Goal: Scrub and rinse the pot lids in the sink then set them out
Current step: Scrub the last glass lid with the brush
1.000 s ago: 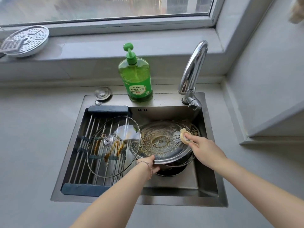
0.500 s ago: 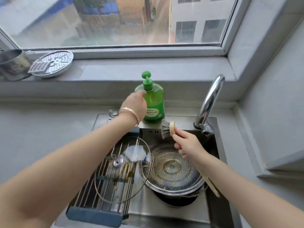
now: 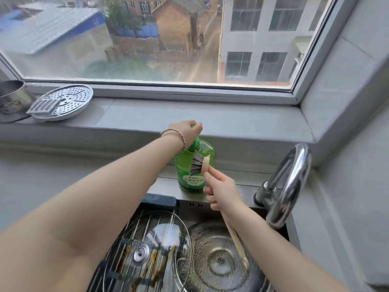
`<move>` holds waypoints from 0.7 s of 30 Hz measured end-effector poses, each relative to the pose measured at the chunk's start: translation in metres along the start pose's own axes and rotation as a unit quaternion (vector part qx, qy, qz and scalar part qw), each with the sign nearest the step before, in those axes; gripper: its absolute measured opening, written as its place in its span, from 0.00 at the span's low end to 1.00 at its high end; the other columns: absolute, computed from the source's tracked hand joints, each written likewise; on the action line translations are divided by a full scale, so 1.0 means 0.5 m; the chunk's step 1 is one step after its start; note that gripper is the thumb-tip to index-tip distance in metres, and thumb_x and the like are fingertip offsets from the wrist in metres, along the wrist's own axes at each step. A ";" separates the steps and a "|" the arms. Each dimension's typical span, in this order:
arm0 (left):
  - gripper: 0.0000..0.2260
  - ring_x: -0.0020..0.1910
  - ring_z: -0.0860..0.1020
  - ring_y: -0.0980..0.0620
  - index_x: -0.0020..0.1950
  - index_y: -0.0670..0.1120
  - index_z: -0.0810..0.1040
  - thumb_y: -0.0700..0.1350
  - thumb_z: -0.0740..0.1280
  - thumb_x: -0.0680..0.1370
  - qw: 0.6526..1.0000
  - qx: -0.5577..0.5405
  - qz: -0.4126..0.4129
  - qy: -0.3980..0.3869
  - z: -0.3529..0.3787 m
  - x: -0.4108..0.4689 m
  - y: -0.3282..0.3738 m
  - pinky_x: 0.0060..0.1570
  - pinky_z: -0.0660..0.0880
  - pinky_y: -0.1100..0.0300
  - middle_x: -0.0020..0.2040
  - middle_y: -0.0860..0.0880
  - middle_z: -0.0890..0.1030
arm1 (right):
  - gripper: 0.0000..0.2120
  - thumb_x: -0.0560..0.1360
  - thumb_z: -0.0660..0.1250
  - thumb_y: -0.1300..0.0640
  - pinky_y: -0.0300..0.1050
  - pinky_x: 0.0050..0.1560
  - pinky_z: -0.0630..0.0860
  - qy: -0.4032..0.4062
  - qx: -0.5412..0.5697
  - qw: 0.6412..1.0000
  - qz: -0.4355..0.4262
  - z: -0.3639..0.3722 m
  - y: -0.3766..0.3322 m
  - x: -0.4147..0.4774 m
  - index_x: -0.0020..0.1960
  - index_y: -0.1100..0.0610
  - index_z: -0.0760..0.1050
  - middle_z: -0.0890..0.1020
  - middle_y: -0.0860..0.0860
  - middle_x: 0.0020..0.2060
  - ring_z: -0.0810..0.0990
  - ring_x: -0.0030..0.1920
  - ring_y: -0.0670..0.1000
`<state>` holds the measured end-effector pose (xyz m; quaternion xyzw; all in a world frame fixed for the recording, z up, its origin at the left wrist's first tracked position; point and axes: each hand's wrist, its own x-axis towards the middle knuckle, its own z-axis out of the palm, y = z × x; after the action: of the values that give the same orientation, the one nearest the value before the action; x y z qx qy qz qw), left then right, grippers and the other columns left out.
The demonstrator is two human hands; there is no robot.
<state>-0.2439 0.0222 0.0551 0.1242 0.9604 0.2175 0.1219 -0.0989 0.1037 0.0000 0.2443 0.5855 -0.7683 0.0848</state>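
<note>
The fingers (image 3: pixel 197 129) of my left hand (image 3: pixel 185 131) are curled down over the green pump top of the soap bottle (image 3: pixel 183 171), just above the middle of the frame, with a thin bracelet (image 3: pixel 174 135) at that wrist. My right hand (image 3: pixel 221 190) grips the wooden brush (image 3: pixel 199 164) near its head, fingers wrapped round the handle, and holds the dark bristles up in front of the bottle, below the pump. The long handle runs back down along my forearm, over the sink (image 3: pixel 166 187). The bottle stands on the steel ledge behind the basin, left of the curved chrome faucet (image 3: pixel 288 186). At the bottom of the frame a glass lid (image 3: pixel 147 249) with a metal knob lies on the drying rack (image 3: pixel 160 202) across the sink's left side. Just right of it a second lid (image 3: pixel 219 262) lies hollow side up in the basin, wet and beaded. On the windowsill at upper left sit a perforated steamer plate (image 3: pixel 69 98), a grater (image 3: pixel 45 106) lying on it, and a metal pot (image 3: pixel 12 95).
</note>
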 end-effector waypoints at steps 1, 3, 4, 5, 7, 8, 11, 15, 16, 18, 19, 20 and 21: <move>0.16 0.57 0.74 0.43 0.58 0.51 0.74 0.56 0.52 0.80 0.999 -0.032 0.003 -0.002 0.005 0.000 -0.003 0.56 0.71 0.53 0.53 0.44 0.77 | 0.17 0.79 0.60 0.55 0.33 0.18 0.55 0.003 0.002 1.000 -0.003 0.002 -0.002 0.004 0.68 0.45 0.69 0.65 0.50 0.27 0.57 0.19 0.43; 0.18 0.58 0.74 0.43 0.64 0.50 0.72 0.56 0.53 0.80 0.998 -0.063 0.008 -0.015 0.009 0.000 -0.007 0.59 0.71 0.52 0.59 0.43 0.77 | 0.17 0.79 0.60 0.55 0.32 0.18 0.55 0.006 0.014 1.000 -0.007 0.005 -0.003 0.009 0.67 0.45 0.69 0.65 0.50 0.27 0.57 0.19 0.43; 0.19 0.59 0.74 0.43 0.66 0.49 0.71 0.56 0.53 0.80 0.997 -0.067 0.010 -0.024 0.008 0.003 -0.008 0.60 0.70 0.53 0.61 0.43 0.76 | 0.17 0.79 0.60 0.55 0.32 0.18 0.55 0.007 0.023 1.000 -0.008 0.007 -0.002 0.010 0.67 0.45 0.69 0.65 0.50 0.27 0.57 0.20 0.43; 0.19 0.60 0.73 0.44 0.67 0.48 0.71 0.55 0.53 0.81 0.997 -0.066 0.013 -0.034 0.005 0.005 -0.008 0.60 0.70 0.54 0.63 0.43 0.75 | 0.17 0.79 0.60 0.55 0.32 0.18 0.55 0.007 0.031 0.999 -0.008 0.008 -0.001 0.010 0.68 0.46 0.69 0.66 0.49 0.27 0.57 0.20 0.43; 0.19 0.61 0.73 0.44 0.68 0.47 0.70 0.54 0.52 0.81 0.997 -0.061 0.019 -0.048 0.000 0.009 -0.005 0.58 0.68 0.55 0.64 0.44 0.74 | 0.18 0.79 0.60 0.55 0.32 0.18 0.55 0.005 0.044 0.999 -0.006 0.011 0.003 0.009 0.68 0.46 0.68 0.66 0.49 0.27 0.58 0.21 0.43; 0.19 0.61 0.73 0.44 0.68 0.47 0.69 0.54 0.52 0.81 0.997 -0.057 0.022 -0.053 -0.001 0.010 -0.003 0.58 0.68 0.55 0.64 0.44 0.74 | 0.18 0.79 0.60 0.55 0.32 0.18 0.55 0.002 0.051 0.999 -0.004 0.012 0.005 0.008 0.68 0.47 0.68 0.66 0.49 0.27 0.58 0.21 0.43; 0.20 0.62 0.72 0.44 0.69 0.48 0.68 0.54 0.51 0.81 0.997 -0.052 0.021 -0.059 -0.003 0.009 -0.002 0.59 0.68 0.54 0.65 0.44 0.74 | 0.17 0.80 0.59 0.56 0.32 0.18 0.55 -0.009 0.076 0.997 0.002 0.017 0.006 0.004 0.68 0.47 0.69 0.65 0.48 0.26 0.58 0.22 0.43; 0.20 0.62 0.72 0.44 0.69 0.48 0.68 0.54 0.51 0.81 0.996 -0.054 0.014 -0.063 -0.001 0.007 -0.002 0.59 0.68 0.54 0.65 0.44 0.74 | 0.16 0.80 0.59 0.56 0.32 0.17 0.55 -0.009 0.102 0.995 0.011 0.020 0.003 -0.006 0.67 0.48 0.70 0.64 0.48 0.26 0.57 0.22 0.43; 0.20 0.62 0.72 0.44 0.69 0.48 0.67 0.54 0.51 0.81 0.997 -0.051 0.011 -0.064 0.001 0.006 -0.002 0.59 0.68 0.53 0.65 0.44 0.73 | 0.16 0.80 0.59 0.56 0.32 0.17 0.54 -0.009 0.110 0.994 0.013 0.019 0.001 -0.009 0.67 0.48 0.71 0.64 0.48 0.26 0.57 0.22 0.43; 0.20 0.63 0.72 0.44 0.70 0.48 0.67 0.54 0.51 0.82 0.997 -0.051 0.008 -0.063 0.006 0.001 -0.001 0.59 0.68 0.54 0.66 0.43 0.73 | 0.16 0.80 0.59 0.56 0.32 0.17 0.53 -0.009 0.119 0.993 0.016 0.016 -0.002 -0.017 0.66 0.48 0.71 0.63 0.48 0.27 0.56 0.22 0.42; 0.20 0.63 0.71 0.44 0.70 0.48 0.66 0.54 0.50 0.82 0.997 -0.049 0.008 -0.060 0.006 0.000 0.000 0.59 0.68 0.54 0.66 0.43 0.73 | 0.15 0.80 0.59 0.56 0.32 0.17 0.53 -0.007 0.118 0.993 0.015 0.014 -0.004 -0.020 0.66 0.48 0.71 0.63 0.49 0.27 0.56 0.21 0.42; 0.20 0.64 0.71 0.44 0.71 0.48 0.66 0.54 0.50 0.82 0.997 -0.041 0.007 -0.061 0.005 0.000 -0.001 0.59 0.68 0.55 0.67 0.43 0.72 | 0.15 0.80 0.58 0.56 0.32 0.17 0.53 -0.005 0.113 0.994 0.015 0.013 -0.005 -0.023 0.66 0.48 0.72 0.63 0.49 0.27 0.56 0.21 0.42; 0.21 0.64 0.71 0.44 0.71 0.49 0.66 0.55 0.49 0.82 0.998 -0.028 0.004 -0.062 0.004 0.001 -0.003 0.60 0.67 0.54 0.67 0.44 0.72 | 0.15 0.80 0.58 0.56 0.32 0.17 0.53 -0.004 0.107 0.994 0.017 0.013 -0.005 -0.028 0.65 0.48 0.72 0.63 0.49 0.27 0.56 0.21 0.42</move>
<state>-0.2441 0.0221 0.0526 0.1377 0.9441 0.2365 0.1840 -0.0897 0.0962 0.0103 0.2586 0.4953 -0.8261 0.0733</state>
